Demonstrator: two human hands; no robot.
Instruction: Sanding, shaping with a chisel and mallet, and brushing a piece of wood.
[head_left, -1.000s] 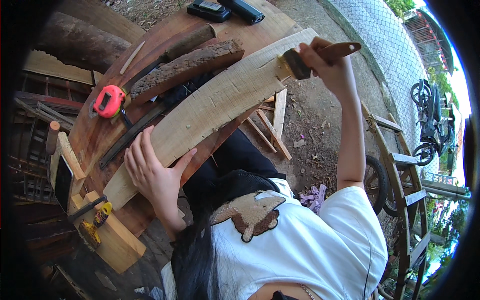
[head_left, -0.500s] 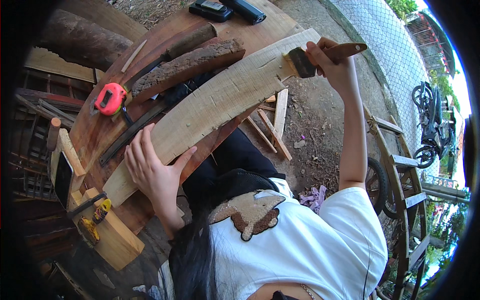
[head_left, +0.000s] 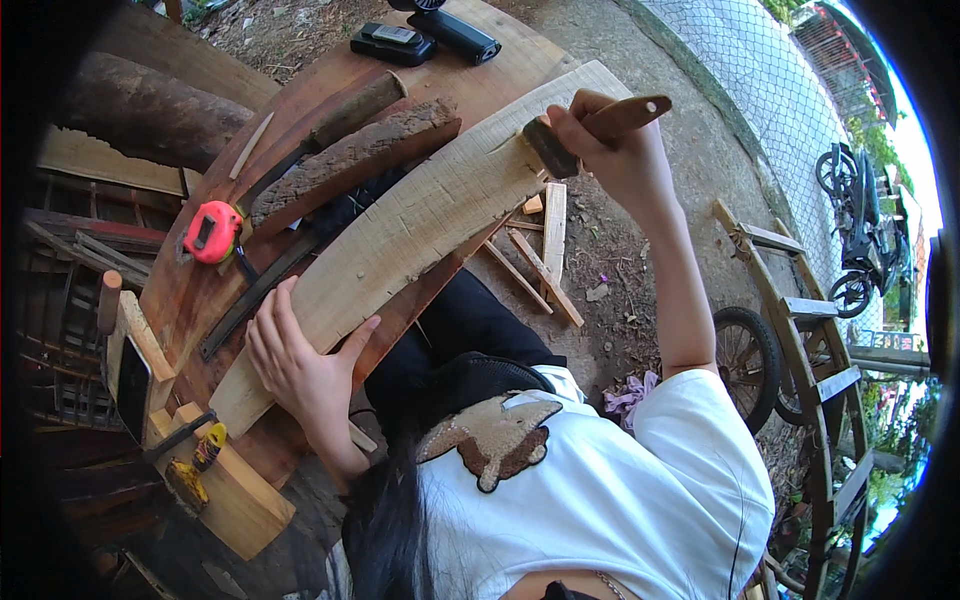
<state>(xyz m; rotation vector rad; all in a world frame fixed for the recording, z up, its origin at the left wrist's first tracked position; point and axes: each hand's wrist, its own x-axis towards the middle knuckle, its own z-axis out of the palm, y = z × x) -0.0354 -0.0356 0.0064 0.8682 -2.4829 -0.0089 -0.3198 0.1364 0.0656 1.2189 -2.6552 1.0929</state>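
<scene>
A long, pale, slightly curved wooden plank (head_left: 425,215) lies slantwise over the brown table, its far right end beyond the table's edge. Across its lower left part my left hand (head_left: 300,355) is spread, thumb along the near edge and fingers toward the far edge, gripping it. My right hand (head_left: 612,145) is closed around a wide paintbrush (head_left: 628,117) with a brown wooden handle. The dark bristle end touches or hovers just over the plank near its far right end; I cannot tell which. Small cracks and knots mark the plank's face.
On the table (head_left: 510,40) lie a pink tape measure (head_left: 213,232), a rough bark-covered wood piece (head_left: 355,160), a sheathed blade with a wooden handle (head_left: 360,108) and black devices (head_left: 393,44). A phone (head_left: 133,375) leans at left. Wood scraps (head_left: 553,235) lie on the ground; a ladder (head_left: 790,305) stands right.
My right hand has drawn the paintbrush leftward and slightly down along the plank. My left hand keeps its grip. The whole view has shifted slightly.
</scene>
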